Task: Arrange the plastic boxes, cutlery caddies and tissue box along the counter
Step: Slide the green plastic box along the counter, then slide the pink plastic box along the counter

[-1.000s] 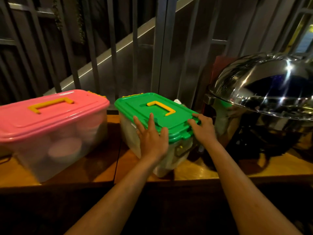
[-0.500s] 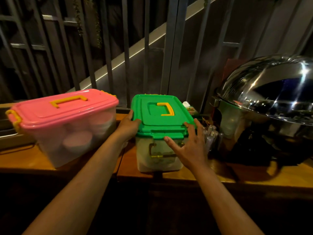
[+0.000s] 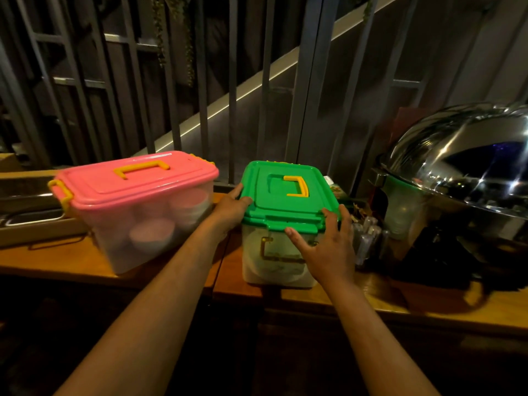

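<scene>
A clear plastic box with a green lid (image 3: 287, 195) and yellow handle stands on the wooden counter (image 3: 71, 258), its short end facing me. My left hand (image 3: 230, 208) grips the lid's left edge. My right hand (image 3: 325, 247) lies spread over the front right corner, fingers on the lid rim. To the left stands a bigger clear box with a pink lid (image 3: 137, 178), bowls visible inside it. A cutlery caddy (image 3: 365, 232) with wrapped cutlery sits half hidden behind the green box's right side. I see no tissue box.
A large shiny steel dome-lidded chafing dish (image 3: 463, 178) fills the counter's right end, close to the caddy. A metal tray (image 3: 28, 215) lies at far left. Grey vertical railing bars (image 3: 265, 81) run right behind the counter.
The green-lidded box has been turned from a skewed angle to end-on and shifted slightly left. My left hand went from its front to its left edge, my right hand to the front corner.
</scene>
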`<state>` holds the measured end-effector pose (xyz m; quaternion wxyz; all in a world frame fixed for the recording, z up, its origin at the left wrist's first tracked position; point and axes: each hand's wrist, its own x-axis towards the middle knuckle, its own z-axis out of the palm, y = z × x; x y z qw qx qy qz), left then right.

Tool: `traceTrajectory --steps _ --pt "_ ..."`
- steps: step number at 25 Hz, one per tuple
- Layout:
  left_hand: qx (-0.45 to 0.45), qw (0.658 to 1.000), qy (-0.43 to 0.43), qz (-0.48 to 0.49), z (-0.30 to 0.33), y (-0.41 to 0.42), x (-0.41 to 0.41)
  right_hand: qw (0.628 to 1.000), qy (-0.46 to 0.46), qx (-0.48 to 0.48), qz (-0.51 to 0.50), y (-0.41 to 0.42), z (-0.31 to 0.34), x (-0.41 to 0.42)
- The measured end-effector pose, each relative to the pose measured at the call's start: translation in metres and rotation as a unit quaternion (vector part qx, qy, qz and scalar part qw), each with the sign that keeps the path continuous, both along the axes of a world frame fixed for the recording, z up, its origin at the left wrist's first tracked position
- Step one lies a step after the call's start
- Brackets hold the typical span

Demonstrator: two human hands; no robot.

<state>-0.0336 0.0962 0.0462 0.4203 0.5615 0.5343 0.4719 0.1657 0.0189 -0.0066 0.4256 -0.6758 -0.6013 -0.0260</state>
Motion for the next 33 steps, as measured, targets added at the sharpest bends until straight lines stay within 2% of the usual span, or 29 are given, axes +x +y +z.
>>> traceTrajectory --steps 1,3,6,8,10,16,20,23,26,29,31,33 --pt "0.018 1.0 0.002 0.01 -0.006 -0.002 -0.005 1.0 -0.002 -0.014 -0.005 0.0 0.002 0.0" --pt "0.074 0.994 0.077 0.018 -0.022 -0.002 -0.018 0.999 -0.005 -0.04 -0.027 -0.005 0.006 -0.004" --pt "0.16 0.969 0.186 0.004 -0.017 -0.038 -0.046 0.996 -0.066 0.029 -0.055 -0.015 0.016 -0.031" --pt "0.237 0.939 0.246 0.03 -0.014 -0.058 -0.084 0.991 -0.1 0.077 -0.045 -0.017 0.023 -0.07" --pt "0.303 0.897 0.308 0.098 -0.012 -0.069 -0.14 0.989 -0.101 0.104 -0.024 -0.01 0.028 -0.125" --pt "0.314 0.835 0.419 0.167 -0.004 -0.038 -0.317 0.98 -0.052 0.158 0.107 0.038 0.029 -0.304" --pt "0.252 0.856 0.431 0.135 -0.016 -0.008 -0.395 0.984 -0.046 0.069 0.161 0.051 0.032 -0.398" --pt "0.238 0.874 0.41 0.108 -0.016 0.013 -0.417 0.983 -0.127 0.032 0.132 0.066 0.027 -0.429" --pt "0.164 0.919 0.338 0.116 -0.012 0.04 -0.421 0.982 -0.134 0.023 0.132 0.073 0.022 -0.429" --pt "0.095 0.969 0.207 0.096 -0.011 0.052 -0.405 0.986 -0.091 0.05 0.13 0.068 0.022 -0.415" --pt "0.067 0.982 0.153 0.084 -0.01 0.051 -0.384 0.988 -0.065 0.079 0.115 0.063 0.021 -0.397" --pt "0.064 0.983 0.151 0.079 -0.014 0.05 -0.364 0.988 -0.048 0.102 0.103 0.058 0.018 -0.374"
